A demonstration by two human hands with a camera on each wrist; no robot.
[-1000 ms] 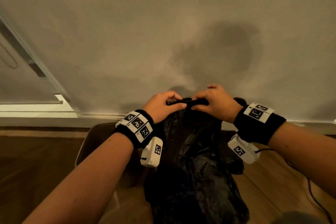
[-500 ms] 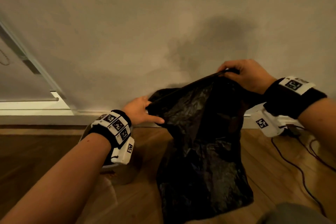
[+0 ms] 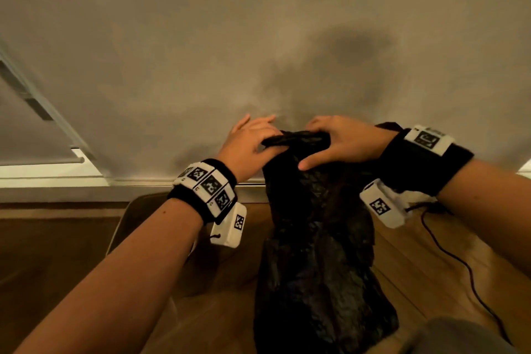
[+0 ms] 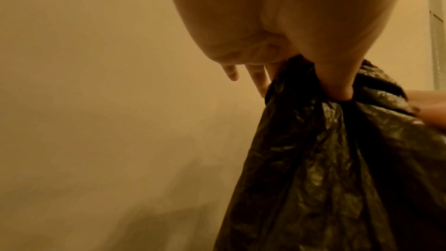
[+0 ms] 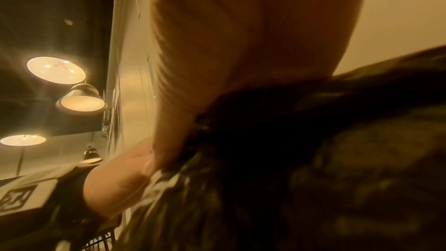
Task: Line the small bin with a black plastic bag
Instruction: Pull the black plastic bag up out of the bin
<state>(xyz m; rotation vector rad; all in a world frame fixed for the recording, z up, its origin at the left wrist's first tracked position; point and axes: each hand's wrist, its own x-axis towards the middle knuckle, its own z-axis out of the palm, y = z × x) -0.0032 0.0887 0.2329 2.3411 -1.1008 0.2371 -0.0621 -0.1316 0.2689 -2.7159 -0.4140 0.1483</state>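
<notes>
- L hand [image 3: 247, 143]: thumb + forefinger pinch bunched top edge of black bag [image 3: 316, 253]; other fingers [image 4: 258, 75] stick out straight, off the plastic.
- R hand [image 3: 342, 144]: fingers curled over same top edge, thumb pressed on bag front just below; holding it.
- Both hands close together, nearly touching, in front of wall [image 3: 201, 52].
- Bag hangs crumpled from hands, mouth gathered shut, lower end down near wood floor [image 3: 431, 276].
- Small bin [image 3: 126, 218]: on floor, below L forearm, left of bag; mostly hidden by arm, only rim + bit of side show. Bag not in bin.
- Thin cable [image 3: 448, 253] on floor at R.
</notes>
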